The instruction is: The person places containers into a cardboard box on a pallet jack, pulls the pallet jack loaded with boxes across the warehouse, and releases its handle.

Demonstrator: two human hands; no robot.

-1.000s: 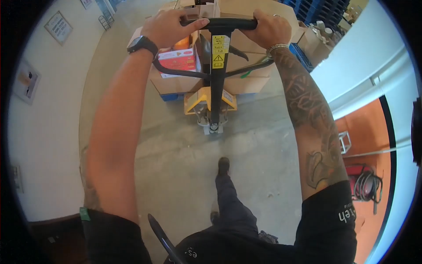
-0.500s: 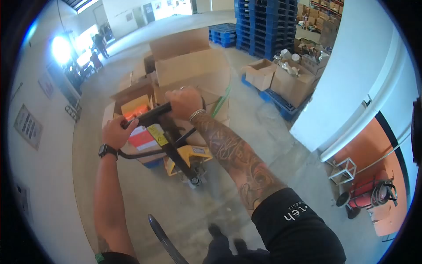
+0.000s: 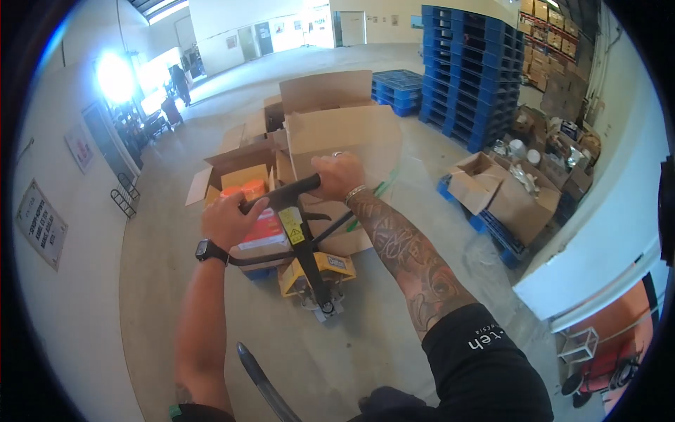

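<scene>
Both hands are on the black handle [image 3: 285, 193] of a yellow pallet jack [image 3: 318, 273]. My left hand [image 3: 230, 219], with a watch at the wrist, closes round the handle's left end. My right hand [image 3: 339, 176] wraps round its right end. Beyond the handle, the jack carries open cardboard boxes. One box [image 3: 242, 156] at the left holds orange items [image 3: 245, 190], and a red and white box [image 3: 264, 231] sits near it. A large open carton [image 3: 341, 133] stands behind my right hand. A yellow warning label [image 3: 292, 224] is on the handle's shaft.
A tall stack of blue pallets [image 3: 470, 77] stands at the back right beside a lower stack [image 3: 397, 88]. Open cartons [image 3: 524, 204] rest on a blue pallet to the right. White walls flank both sides. A person [image 3: 179, 84] is far off at the left. A red wheeled unit [image 3: 598, 369] is lower right.
The view has tilted up and shows more of the hall. The handle, turned and lowered from its level position a second ago, now slants. Both hands have stayed on it.
</scene>
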